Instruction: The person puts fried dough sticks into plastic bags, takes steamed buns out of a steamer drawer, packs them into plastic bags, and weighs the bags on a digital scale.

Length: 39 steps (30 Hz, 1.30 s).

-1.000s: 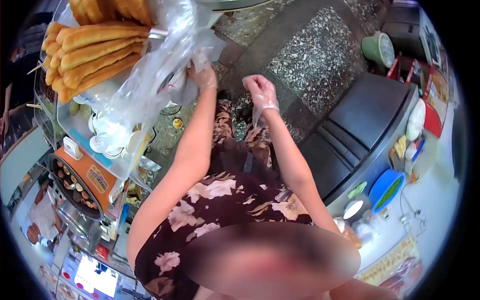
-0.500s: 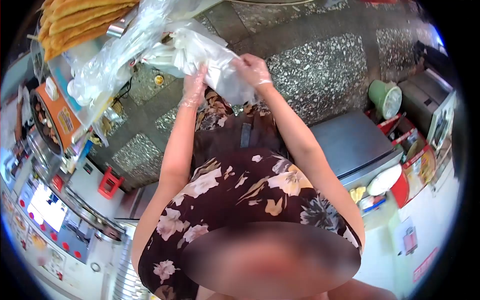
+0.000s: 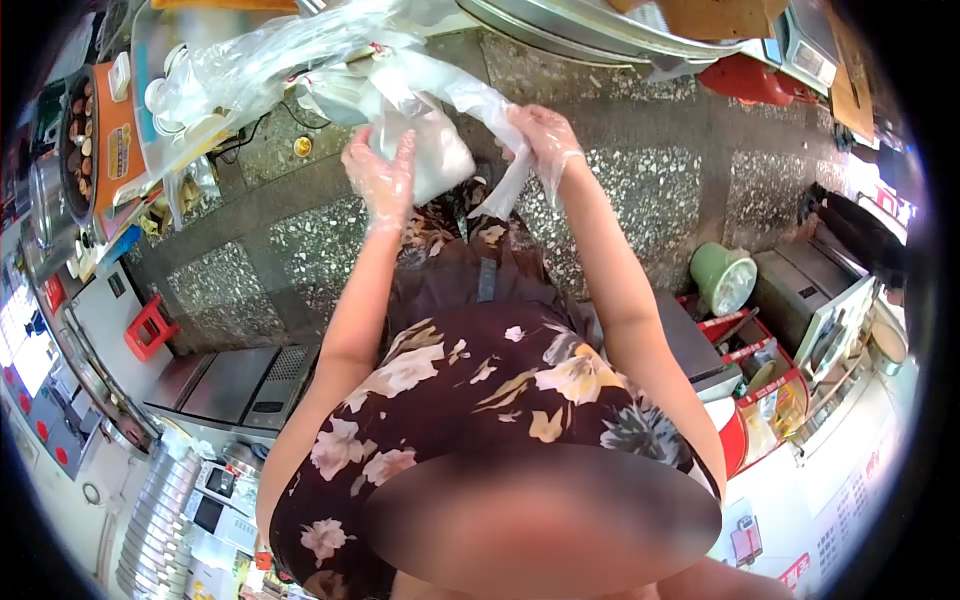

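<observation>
Both hands wear clear plastic gloves. My right hand (image 3: pixel 546 140) pinches the end of a white plastic bag (image 3: pixel 440 150), which stretches to the left in front of my body. At the bag's left side is my left hand (image 3: pixel 384 175), its thumb and fingers spread apart and nothing gripped between them. More clear plastic bags (image 3: pixel 260 70) hang bunched at the upper left, beside a clear tub with white cups.
An orange-sided pan (image 3: pixel 118 150) stands at the left, and a red stool (image 3: pixel 150 328) below it. Round metal trays (image 3: pixel 570 30) are at the top. A green bucket (image 3: pixel 724 280) and red crates (image 3: pixel 780 400) sit at the right. Someone in dark trousers (image 3: pixel 860 235) is at the far right.
The white bag has come into my hands and been drawn rightward. My left hand has loosened from it. The view has turned, so the fried dough sticks have mostly left it.
</observation>
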{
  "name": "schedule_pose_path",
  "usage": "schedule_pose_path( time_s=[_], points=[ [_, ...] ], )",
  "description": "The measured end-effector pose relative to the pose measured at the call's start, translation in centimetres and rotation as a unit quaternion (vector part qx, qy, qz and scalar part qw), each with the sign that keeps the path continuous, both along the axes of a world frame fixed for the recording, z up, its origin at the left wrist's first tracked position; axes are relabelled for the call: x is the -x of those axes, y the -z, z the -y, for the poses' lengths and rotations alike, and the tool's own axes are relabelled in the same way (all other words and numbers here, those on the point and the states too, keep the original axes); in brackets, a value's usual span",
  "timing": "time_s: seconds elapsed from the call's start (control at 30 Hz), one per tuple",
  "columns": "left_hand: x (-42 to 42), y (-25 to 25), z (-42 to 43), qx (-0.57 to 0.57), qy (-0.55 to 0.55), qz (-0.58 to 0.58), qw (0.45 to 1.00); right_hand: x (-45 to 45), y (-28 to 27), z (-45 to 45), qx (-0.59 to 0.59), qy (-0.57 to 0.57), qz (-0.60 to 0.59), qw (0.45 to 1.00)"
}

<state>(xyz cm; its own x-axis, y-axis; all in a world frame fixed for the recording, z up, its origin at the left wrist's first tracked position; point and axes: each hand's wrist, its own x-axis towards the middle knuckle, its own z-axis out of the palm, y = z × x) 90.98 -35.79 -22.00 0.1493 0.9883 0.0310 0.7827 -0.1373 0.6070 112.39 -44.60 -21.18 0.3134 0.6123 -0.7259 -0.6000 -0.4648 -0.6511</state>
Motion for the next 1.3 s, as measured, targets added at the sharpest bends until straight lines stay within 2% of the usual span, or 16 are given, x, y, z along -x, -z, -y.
schedule_pose_path(
  time_s=[0.03, 0.1, 0.17, 0.3, 0.43, 0.53, 0.6, 0.63, 0.7, 0.8, 0.87, 1.0, 1.07, 1.13, 1.2, 1.3],
  points=[
    [-0.8, 0.0, 0.9, 0.003, 0.013, 0.079, 0.997, 0.1, 0.2, -0.1, 0.001, -0.007, 0.013, 1.000],
    [-2.8, -1.8, 1.4, 0.406, 0.033, 0.330, 0.852, 0.4, -0.7, 0.1, 0.001, -0.015, 0.026, 1.000],
    [-5.5, -4.0, 2.1, 0.478, 0.009, 0.374, 0.795, 0.5, -2.5, 0.1, 0.019, -0.126, 0.161, 0.979],
    [-4.6, -2.4, 1.7, 0.262, 0.111, 0.278, 0.918, 0.5, -2.1, 0.5, 0.016, -0.129, 0.384, 0.914],
    [0.1, -2.8, 0.8, 0.325, 0.037, 0.200, 0.924, -0.9, 0.5, 0.3, 0.020, -0.058, 0.452, 0.890],
    [0.4, -4.2, 0.3, -0.157, 0.078, -0.124, 0.977, -1.1, 0.8, 0.2, -0.030, -0.102, 0.568, 0.816],
    [-2.8, -4.9, -2.1, -0.142, 0.295, 0.023, 0.945, -1.3, 1.3, -0.8, 0.043, -0.223, 0.524, 0.821],
    [-5.1, -6.0, -3.2, -0.118, 0.393, 0.021, 0.912, -0.4, -1.9, -1.3, 0.017, -0.145, 0.417, 0.897],
    [-7.3, -3.3, -7.0, -0.161, 0.469, -0.003, 0.869, -0.4, -3.3, -1.5, -0.011, -0.218, 0.447, 0.867],
    [-7.3, 1.3, -13.7, -0.175, 0.463, -0.072, 0.866, -1.6, -9.6, 1.1, -0.006, -0.194, 0.418, 0.888],
    [-6.5, -0.1, -14.1, -0.007, 0.455, -0.080, 0.887, -2.8, -16.2, 4.3, 0.020, -0.064, 0.271, 0.960],
    [-6.5, -3.4, -10.0, -0.176, 0.377, -0.020, 0.909, -5.5, -16.5, 9.7, -0.021, 0.016, 0.270, 0.963],
    [-6.9, -4.3, -6.5, -0.055, 0.270, 0.082, 0.958, -4.9, -16.4, 11.2, -0.094, 0.125, 0.173, 0.972],
    [-7.6, -5.8, -2.2, 0.276, 0.320, 0.222, 0.879, -3.5, -15.9, 11.9, -0.170, 0.205, 0.129, 0.955],
    [-8.5, -7.9, 2.3, 0.648, 0.388, 0.414, 0.508, -1.9, -13.3, 12.3, -0.129, 0.193, 0.145, 0.962],
    [-12.0, -12.7, 5.0, 0.680, 0.258, 0.548, 0.413, 0.9, -11.7, 13.1, -0.121, 0.128, 0.114, 0.978]
  ],
)
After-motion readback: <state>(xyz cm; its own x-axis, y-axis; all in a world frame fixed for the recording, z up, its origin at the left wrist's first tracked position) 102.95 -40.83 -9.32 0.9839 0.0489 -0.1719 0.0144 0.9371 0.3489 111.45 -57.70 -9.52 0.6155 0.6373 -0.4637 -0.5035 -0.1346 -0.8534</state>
